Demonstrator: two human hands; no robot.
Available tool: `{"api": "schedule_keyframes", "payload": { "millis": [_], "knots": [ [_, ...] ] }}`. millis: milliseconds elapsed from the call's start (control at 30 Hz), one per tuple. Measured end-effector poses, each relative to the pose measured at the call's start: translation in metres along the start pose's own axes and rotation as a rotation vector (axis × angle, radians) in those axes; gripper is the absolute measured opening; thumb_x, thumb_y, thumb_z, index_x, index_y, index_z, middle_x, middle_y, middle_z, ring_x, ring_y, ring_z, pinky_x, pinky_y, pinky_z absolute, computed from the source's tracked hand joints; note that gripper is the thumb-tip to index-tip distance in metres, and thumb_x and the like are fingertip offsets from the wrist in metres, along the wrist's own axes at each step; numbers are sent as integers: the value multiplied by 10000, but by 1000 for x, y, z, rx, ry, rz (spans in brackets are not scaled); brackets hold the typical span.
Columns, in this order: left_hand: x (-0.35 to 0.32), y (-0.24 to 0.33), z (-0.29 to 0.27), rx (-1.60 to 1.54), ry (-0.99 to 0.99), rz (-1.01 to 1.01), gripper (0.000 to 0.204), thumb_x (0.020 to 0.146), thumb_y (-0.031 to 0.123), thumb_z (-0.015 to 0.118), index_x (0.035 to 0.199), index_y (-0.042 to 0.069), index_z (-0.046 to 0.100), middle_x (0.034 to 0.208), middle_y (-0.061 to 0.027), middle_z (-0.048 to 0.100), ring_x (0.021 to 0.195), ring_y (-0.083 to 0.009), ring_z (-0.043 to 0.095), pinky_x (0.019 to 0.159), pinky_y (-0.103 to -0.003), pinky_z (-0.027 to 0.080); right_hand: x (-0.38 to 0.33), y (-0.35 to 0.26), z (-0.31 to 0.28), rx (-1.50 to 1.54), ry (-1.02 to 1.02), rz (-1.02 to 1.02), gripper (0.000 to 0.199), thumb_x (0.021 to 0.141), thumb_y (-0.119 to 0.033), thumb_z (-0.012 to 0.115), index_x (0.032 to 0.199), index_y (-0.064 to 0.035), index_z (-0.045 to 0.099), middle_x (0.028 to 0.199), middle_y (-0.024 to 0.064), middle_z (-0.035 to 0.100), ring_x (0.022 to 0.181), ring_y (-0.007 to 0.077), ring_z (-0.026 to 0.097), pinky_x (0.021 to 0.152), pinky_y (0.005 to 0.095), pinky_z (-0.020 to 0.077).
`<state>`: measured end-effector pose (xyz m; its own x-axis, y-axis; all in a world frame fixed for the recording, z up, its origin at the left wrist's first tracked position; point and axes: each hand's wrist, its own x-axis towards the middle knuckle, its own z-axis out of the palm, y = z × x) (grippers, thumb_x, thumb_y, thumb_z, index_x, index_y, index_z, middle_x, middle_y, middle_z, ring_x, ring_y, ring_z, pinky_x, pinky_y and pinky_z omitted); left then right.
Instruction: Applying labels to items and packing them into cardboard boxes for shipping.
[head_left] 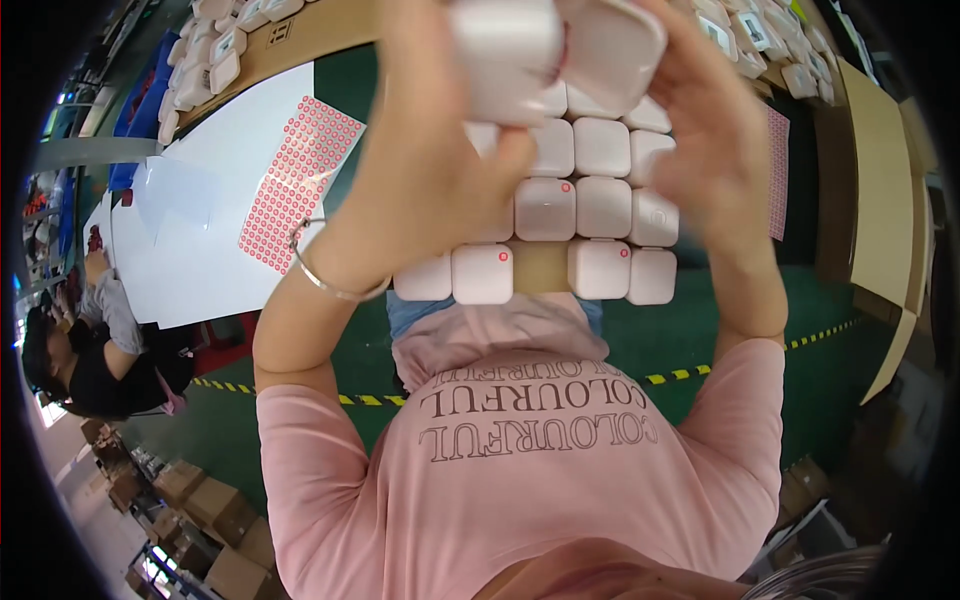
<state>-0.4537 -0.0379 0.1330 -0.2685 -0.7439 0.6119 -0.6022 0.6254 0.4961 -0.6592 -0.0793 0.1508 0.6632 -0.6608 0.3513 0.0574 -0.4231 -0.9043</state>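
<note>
Up at the top edge, both my hands hold a pale pink case (612, 60) that looks opened into two rounded halves; blur hides how they join. My left hand (425, 170), with a bracelet at its wrist, has its fingers wrapped round the left half. Against the right half rest the fingers of my right hand (715, 130). Below them lie rows of similar closed rounded-square cases (602, 148). Some carry a small red round sticker, such as the near case (482, 275) and the one in the row behind it (545, 210).
A sheet of red round stickers (300, 185) lies on a white board (190, 245) at the left; another sheet (778, 170) is at the right. Heaped cases (200, 60) fill both far corners. A cardboard box (880, 180) stands right. A co-worker (100, 350) sits left.
</note>
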Motion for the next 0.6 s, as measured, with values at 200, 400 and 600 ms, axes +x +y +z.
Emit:
{"api": "schedule_keyframes", "payload": {
  "millis": [200,400,600],
  "knots": [
    [-26,32,-33,-772,-447,-355,779,843,145,666,1467,-49,243,1481,-282,294,1394,-408,279,1169,-452,187,-67,7,44,-275,252,63,782,737,-65,780,1410,33,394,1371,186,501,1234,309,533,1007,374,451],
    [-110,-100,-99,805,-132,-296,578,881,331,669,1343,35,488,1258,-170,576,1204,-348,511,1035,-440,373,-115,13,87,-935,-30,-208,556,733,-143,765,1231,5,568,1254,195,604,1131,358,607,870,377,525],
    [-155,-137,-104,646,-193,-748,502,881,437,647,1188,41,618,1154,-168,635,1076,-339,579,892,-397,466,-134,48,113,-1351,-62,-193,510,765,-285,703,1244,-129,623,1297,74,587,1157,229,552,867,369,432]
  ]
}}
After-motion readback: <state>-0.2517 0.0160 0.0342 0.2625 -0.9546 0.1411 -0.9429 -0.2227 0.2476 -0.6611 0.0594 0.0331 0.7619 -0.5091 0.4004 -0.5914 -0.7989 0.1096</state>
